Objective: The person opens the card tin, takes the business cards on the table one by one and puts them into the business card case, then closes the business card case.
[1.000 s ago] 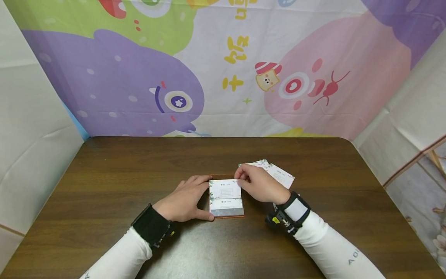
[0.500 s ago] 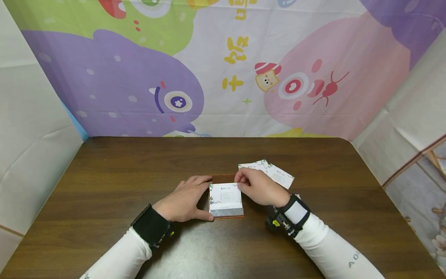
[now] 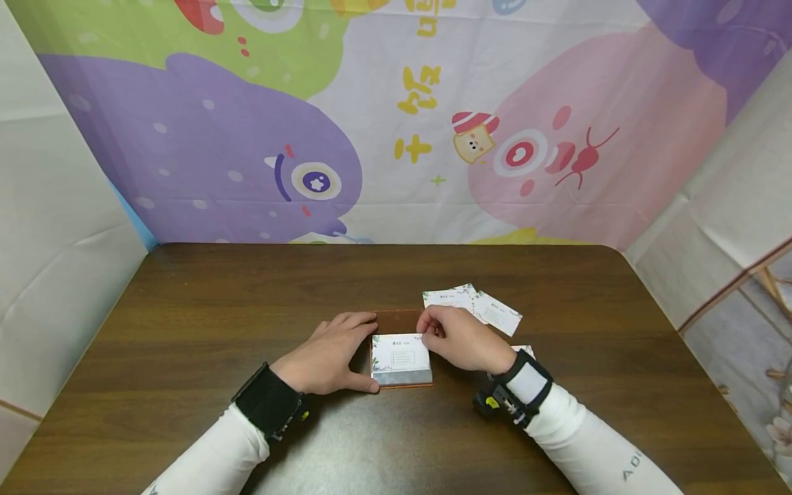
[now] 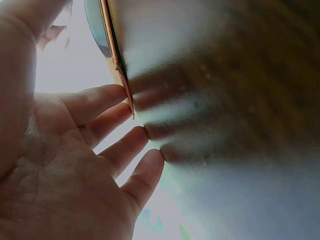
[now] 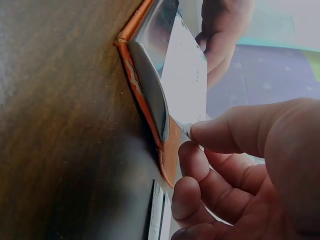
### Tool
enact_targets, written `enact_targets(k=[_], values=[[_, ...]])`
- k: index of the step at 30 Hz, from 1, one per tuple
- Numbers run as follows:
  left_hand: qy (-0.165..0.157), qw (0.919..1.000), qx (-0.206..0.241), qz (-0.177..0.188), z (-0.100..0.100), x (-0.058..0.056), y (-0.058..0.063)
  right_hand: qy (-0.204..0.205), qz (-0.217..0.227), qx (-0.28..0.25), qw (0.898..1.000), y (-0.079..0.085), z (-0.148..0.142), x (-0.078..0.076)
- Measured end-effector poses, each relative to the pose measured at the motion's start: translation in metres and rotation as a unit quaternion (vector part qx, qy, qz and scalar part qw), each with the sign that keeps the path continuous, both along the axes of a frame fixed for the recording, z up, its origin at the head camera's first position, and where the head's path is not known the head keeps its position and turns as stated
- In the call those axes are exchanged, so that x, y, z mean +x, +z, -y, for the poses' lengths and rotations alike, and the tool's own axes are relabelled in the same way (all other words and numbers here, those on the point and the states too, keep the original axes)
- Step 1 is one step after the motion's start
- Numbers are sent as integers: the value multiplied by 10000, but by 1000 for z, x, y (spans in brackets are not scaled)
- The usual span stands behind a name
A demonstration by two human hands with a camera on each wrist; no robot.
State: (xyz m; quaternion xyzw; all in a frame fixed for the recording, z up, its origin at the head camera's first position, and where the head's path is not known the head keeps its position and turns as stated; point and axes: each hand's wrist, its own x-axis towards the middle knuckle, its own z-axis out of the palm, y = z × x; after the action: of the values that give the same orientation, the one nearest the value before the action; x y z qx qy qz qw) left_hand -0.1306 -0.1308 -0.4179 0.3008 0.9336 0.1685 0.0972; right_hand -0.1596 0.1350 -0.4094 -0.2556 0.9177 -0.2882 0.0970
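A brown leather card holder point(image 3: 396, 321) lies unfolded on the table, its front part bearing a shiny grey pocket point(image 3: 402, 377). Standing partway in that pocket is a white business card point(image 3: 399, 350) with leaf print at its corners. My right hand point(image 3: 467, 337) pinches the card's upper right corner between thumb and index finger, as the right wrist view shows up close on the card point(image 5: 187, 75). Along the holder's left side rests my left hand point(image 3: 331, 354), thumb by the near corner and fingertips at the far one. In the left wrist view its fingers touch the holder's edge point(image 4: 116, 62).
Beyond my right hand lie loose white cards, one at the back point(image 3: 448, 297) and another angled card point(image 3: 500, 314) overlapping it. A further card point(image 3: 526, 349) shows partly from under my right wrist. The wooden table point(image 3: 247, 289) ends at a printed cloth backdrop point(image 3: 383, 206).
My right hand has moved toward me, sliding the business card deeper into the pocket. The card below is now covered, and more of the leather shows behind. My left hand has stayed put.
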Motion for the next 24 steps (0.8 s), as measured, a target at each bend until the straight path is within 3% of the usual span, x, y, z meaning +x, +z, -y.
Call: enact_targets(k=[24], values=[[9,10000,-46,-42,0,1,0,236,-103,37,9997,-5,0,6]])
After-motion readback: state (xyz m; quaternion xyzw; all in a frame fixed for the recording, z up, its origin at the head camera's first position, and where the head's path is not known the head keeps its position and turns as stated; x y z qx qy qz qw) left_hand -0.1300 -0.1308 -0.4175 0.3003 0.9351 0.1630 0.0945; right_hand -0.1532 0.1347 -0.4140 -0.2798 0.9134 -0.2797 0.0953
